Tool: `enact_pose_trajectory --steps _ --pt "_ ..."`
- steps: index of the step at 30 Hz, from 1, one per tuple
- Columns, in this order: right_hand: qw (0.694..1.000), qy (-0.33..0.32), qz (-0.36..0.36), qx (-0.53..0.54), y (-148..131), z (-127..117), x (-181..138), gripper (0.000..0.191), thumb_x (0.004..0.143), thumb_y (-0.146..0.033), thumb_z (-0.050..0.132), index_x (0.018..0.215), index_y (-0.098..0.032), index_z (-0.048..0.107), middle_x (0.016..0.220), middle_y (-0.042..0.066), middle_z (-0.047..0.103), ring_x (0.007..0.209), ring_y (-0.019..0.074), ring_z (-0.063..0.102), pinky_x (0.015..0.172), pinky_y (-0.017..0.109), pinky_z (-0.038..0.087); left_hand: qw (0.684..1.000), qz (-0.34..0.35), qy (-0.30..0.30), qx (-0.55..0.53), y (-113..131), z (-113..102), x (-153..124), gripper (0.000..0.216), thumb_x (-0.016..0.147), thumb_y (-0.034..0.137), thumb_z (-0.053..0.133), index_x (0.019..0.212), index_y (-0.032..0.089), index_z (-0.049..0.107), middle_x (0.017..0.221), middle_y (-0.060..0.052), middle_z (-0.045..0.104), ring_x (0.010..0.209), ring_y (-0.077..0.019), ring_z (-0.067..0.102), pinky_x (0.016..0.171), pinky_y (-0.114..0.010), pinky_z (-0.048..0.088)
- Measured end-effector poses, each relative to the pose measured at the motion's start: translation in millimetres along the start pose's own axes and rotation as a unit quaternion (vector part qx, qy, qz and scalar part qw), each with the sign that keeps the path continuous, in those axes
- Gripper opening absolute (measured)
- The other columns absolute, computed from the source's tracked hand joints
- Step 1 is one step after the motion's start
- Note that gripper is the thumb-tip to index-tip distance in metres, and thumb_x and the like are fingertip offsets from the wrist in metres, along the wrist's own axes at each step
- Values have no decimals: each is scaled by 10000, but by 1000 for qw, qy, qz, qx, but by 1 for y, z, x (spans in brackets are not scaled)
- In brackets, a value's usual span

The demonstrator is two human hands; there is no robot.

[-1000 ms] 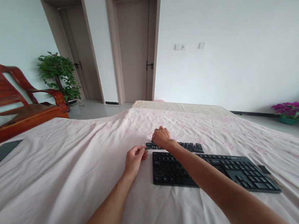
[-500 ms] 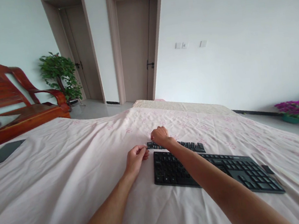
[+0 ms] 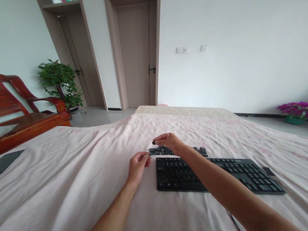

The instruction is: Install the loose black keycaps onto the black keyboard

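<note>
A black keycap (image 3: 153, 143) is pinched between the thumb and fingertips of my right hand (image 3: 168, 141), just above the cloth. Below it several loose keycaps (image 3: 164, 150) lie in rows, partly hidden by my right wrist. My left hand (image 3: 139, 164) is closed, its thumb and forefinger pinching a dark keycap (image 3: 152, 153) at the left end of those rows. Nearer to me lies a black keyboard (image 3: 172, 171), crossed by my right forearm. Its middle is hidden, and the upper left keys look uneven, with some caps seemingly off.
Pink-white cloth (image 3: 96, 197) covers the surface in folds. A small black piece (image 3: 268, 171) lies by the keyboard's right end, a dark flat object (image 3: 3, 164) at far left. A cable (image 3: 236, 225) runs beneath my right arm. Beyond stand a wooden bench (image 3: 23, 124) and potted plant (image 3: 60, 82).
My right hand has turned and lifted slightly off the loose keycaps, with one keycap now showing in its fingertips. My left hand stays at the row's left end. The view has tilted up a little.
</note>
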State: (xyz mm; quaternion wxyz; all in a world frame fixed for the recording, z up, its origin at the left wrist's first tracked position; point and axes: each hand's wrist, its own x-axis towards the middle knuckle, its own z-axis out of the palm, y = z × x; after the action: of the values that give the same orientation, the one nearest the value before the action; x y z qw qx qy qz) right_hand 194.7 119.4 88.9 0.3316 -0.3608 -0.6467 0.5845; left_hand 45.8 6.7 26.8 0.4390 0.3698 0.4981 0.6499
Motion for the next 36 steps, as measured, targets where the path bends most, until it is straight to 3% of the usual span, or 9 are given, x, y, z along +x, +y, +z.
enact_pose_trajectory --steps 4,16,29,32,36 --pt "995 -3 45 88 0 1 -21 369 520 -347 842 819 -162 728 703 14 699 547 90 527 497 214 323 1000 4 -4 2 -3 -1 0 389 675 435 720 904 124 679 754 -62 707 661 -144 638 630 -257 509" --pt "961 -17 99 258 0 13 -76 385 477 -283 883 784 -177 675 728 1 677 593 95 543 453 194 259 1000 4 -12 21 -7 -3 1 418 678 469 716 919 129 673 759 -51 708 666 -136 642 657 -261 519" --pt "891 -61 145 426 -2 30 -108 381 480 -147 880 784 -181 653 740 -19 659 573 65 522 440 167 214 998 9 -9 55 -5 1 -2 411 670 450 721 914 124 668 755 -48 701 659 -129 631 645 -252 500" --pt "898 -50 136 415 0 30 -108 379 484 -178 877 799 -187 667 740 -18 659 569 65 513 437 172 201 998 12 -11 59 -7 -1 -2 427 664 464 725 915 123 671 761 -50 703 670 -130 636 652 -252 500" --pt "961 23 56 269 8 13 -99 293 525 -256 849 773 -180 713 686 -8 665 567 83 508 478 203 291 998 12 -18 57 -9 -3 -2 442 683 477 718 946 125 663 780 -56 708 692 -132 644 685 -259 511"
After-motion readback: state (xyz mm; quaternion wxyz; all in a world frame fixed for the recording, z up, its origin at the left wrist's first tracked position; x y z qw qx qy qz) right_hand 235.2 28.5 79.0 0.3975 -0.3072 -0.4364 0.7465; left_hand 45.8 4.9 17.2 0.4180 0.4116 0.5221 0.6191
